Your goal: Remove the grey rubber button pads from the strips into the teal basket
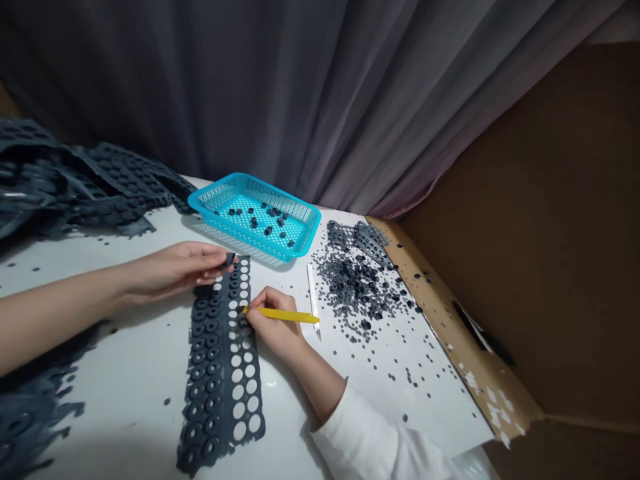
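My left hand (pixel 183 267) pinches a small black rubber piece (pixel 229 259) between thumb and fingers, above the top end of a perforated black rubber strip (pixel 224 373). The strip lies flat on the white tabletop. Its left columns hold raised rings, while round holes run down most of its right side. My right hand (pixel 277 327) is closed around a yellow pen-shaped tool (pixel 287 315). The tool's dark tip points left over the strip's holes; whether it touches the rubber I cannot tell. Beyond both hands stands a blue plastic basket (pixel 257 243) with several small black pieces inside.
Right of the basket lies a scattered pile of small black discs and pieces (pixel 355 287), with a white stick-like tool (pixel 313 293) beside it. More rubber sheets (pixel 85 180) are heaped at the left. A grey curtain (pixel 260 87) hangs behind; cardboard (pixel 540 220) borders the right.
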Demonstrator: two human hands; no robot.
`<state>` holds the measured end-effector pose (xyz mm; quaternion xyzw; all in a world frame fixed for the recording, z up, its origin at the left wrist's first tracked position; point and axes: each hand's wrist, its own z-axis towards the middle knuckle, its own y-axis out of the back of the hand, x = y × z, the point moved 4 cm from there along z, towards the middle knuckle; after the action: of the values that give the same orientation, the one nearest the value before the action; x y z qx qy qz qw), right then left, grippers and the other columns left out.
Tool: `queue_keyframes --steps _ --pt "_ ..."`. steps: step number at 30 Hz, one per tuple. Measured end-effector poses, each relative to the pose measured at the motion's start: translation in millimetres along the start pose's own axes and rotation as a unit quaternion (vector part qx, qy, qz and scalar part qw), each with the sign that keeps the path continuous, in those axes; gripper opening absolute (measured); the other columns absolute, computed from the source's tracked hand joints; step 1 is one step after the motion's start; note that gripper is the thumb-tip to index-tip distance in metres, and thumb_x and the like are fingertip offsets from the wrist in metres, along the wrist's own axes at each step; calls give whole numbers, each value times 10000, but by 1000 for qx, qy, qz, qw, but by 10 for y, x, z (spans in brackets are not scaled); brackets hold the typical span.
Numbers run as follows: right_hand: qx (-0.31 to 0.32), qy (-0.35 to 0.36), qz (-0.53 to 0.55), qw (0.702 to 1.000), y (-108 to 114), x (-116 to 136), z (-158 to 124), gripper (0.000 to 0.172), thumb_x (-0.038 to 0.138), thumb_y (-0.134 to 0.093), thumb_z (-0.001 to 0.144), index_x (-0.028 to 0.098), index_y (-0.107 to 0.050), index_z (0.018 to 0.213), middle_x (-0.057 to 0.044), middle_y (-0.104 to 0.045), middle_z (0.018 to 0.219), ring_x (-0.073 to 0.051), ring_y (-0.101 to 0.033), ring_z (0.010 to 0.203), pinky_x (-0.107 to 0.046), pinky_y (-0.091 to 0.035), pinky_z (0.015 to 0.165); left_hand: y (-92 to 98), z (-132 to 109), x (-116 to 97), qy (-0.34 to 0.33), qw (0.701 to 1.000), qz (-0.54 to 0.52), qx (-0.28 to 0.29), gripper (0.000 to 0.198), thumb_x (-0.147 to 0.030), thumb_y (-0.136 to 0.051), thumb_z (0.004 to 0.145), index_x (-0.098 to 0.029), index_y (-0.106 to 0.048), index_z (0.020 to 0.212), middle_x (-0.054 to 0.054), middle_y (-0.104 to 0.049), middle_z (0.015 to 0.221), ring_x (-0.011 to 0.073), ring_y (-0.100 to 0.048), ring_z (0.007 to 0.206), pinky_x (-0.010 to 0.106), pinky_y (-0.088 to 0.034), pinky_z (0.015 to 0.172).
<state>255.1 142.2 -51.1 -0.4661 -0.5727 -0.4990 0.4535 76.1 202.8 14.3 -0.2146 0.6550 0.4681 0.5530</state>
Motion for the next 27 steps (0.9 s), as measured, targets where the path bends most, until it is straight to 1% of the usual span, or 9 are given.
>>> queue_keyframes --steps 1,3,5,7,11,14,17,23,27 --pt "-1 7 13 1000 4 -6 -1 48 231 -592 625 189 -570 620 42 -542 558 -103 -457 521 -230 -341 521 -68 -35 20 53 993 -108 20 252 -264 -513 940 -111 -709 903 37 -661 745 76 -462 563 177 -440 520" --pt "-7 13 41 999 16 -21 0 57 240 -590 638 188 -567 631 41 -537 563 -101 -452 519 -229 -334 519 -180 -102 3 147 941 -302 40 187 -287 -675 855 -108 -730 863 35 -626 755 56 -408 560 142 -404 505" --pt "-21 15 66 997 33 -36 4 58 243 -588 649 190 -565 645 44 -526 559 -101 -444 511 -228 -320 509 -246 -152 -75 183 903 -386 44 237 -321 -811 742 -105 -751 820 36 -616 764 42 -382 551 123 -391 489" --pt "-31 20 90 995 49 -37 6 63 251 -592 665 193 -566 669 42 -529 564 -105 -444 511 -229 -320 506 -300 -201 -145 201 881 -426 47 302 -351 -871 666 -102 -765 801 36 -612 745 36 -377 539 119 -404 483" --pt "-34 37 112 992 55 -8 -7 86 275 -597 693 195 -565 696 31 -554 591 -118 -463 534 -237 -345 523 -401 -293 -206 225 851 -473 39 265 -317 -864 685 -95 -776 800 49 -636 735 31 -417 523 118 -445 489" --pt "-33 35 107 993 41 2 -13 78 266 -590 689 194 -563 688 31 -551 589 -119 -464 533 -237 -340 524 -461 -317 -215 250 838 -484 26 191 -275 -748 817 -88 -763 784 67 -652 737 36 -443 495 122 -458 461" --pt "-34 33 103 994 32 -12 -6 73 261 -587 683 191 -565 685 34 -546 585 -116 -461 532 -238 -338 526 -497 -282 -213 280 825 -491 2 266 -246 -613 915 -85 -730 740 71 -639 704 41 -442 449 128 -451 410" --pt "-25 39 99 994 22 -50 12 87 271 -599 691 188 -574 699 32 -554 607 -117 -471 548 -241 -353 541 -561 -209 -151 335 810 -478 -51 314 -221 -546 945 -82 -677 696 45 -583 637 36 -430 380 132 -409 334" --pt "-29 42 89 995 20 -31 15 81 265 -591 674 187 -571 683 38 -542 606 -112 -468 555 -240 -352 550 -583 -153 -134 343 809 -475 -48 328 -226 -526 955 -83 -665 693 44 -585 639 40 -446 373 139 -435 335"
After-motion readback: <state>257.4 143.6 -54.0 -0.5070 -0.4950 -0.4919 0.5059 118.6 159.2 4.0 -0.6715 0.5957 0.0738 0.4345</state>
